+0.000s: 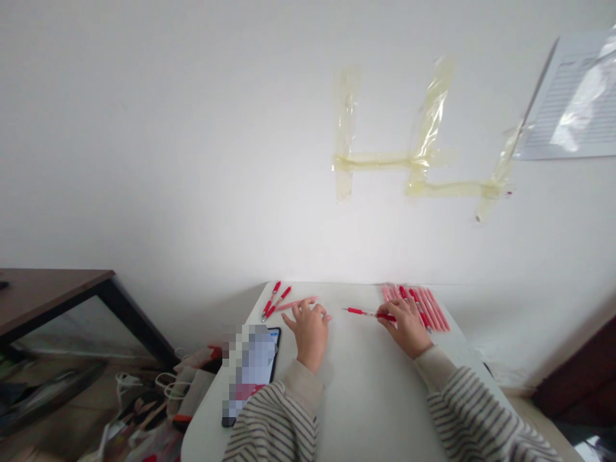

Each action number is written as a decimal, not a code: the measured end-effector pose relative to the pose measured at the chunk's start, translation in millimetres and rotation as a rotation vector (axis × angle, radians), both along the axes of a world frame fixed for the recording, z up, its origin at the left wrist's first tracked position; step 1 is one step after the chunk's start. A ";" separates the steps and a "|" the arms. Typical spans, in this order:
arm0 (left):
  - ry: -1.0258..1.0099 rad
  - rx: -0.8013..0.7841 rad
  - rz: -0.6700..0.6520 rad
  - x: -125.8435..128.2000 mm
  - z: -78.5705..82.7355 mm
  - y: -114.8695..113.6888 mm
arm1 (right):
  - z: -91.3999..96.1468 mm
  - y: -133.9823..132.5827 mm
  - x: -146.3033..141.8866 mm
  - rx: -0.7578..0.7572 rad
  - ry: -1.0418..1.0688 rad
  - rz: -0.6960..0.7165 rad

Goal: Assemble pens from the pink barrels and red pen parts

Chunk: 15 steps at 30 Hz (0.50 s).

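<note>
My left hand rests on the white table, fingers curled over the end of a pale pink pen barrel. My right hand pinches a thin red pen refill that points left across the table. Just beyond my right hand lies a row of several pink and red pens near the table's far right edge. Two assembled red pens lie at the far left corner, beside my left hand.
A phone lies on the table's left side by my left sleeve. The white wall close behind carries yellowed tape strips and a paper sheet. A dark desk and floor clutter sit to the left.
</note>
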State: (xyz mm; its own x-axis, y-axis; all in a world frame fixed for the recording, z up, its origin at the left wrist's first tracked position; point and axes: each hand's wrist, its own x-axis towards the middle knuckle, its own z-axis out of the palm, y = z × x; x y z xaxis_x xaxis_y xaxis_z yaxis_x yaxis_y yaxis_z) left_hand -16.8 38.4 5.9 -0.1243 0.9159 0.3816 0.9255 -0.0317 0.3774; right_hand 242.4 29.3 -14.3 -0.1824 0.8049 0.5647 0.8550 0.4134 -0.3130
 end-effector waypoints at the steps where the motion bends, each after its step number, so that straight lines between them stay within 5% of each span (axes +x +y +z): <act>1: 0.026 -0.002 0.017 -1.5 -0.4 -0.2 | -0.4 0.5 0.8 0.009 -0.003 -0.006; 15: 0.177 0.033 0.071 -8.1 2.5 -4.5 | 0.5 -0.1 -0.1 0.019 -0.007 -0.027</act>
State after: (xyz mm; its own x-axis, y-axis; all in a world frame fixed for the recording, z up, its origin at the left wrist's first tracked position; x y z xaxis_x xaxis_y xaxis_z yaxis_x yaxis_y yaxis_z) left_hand -25.0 33.8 8.4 -0.1170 0.8939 0.4327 0.9776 0.0268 0.2088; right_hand 242.3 29.2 -13.8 -0.1646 0.7990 0.5784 0.8679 0.3959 -0.2999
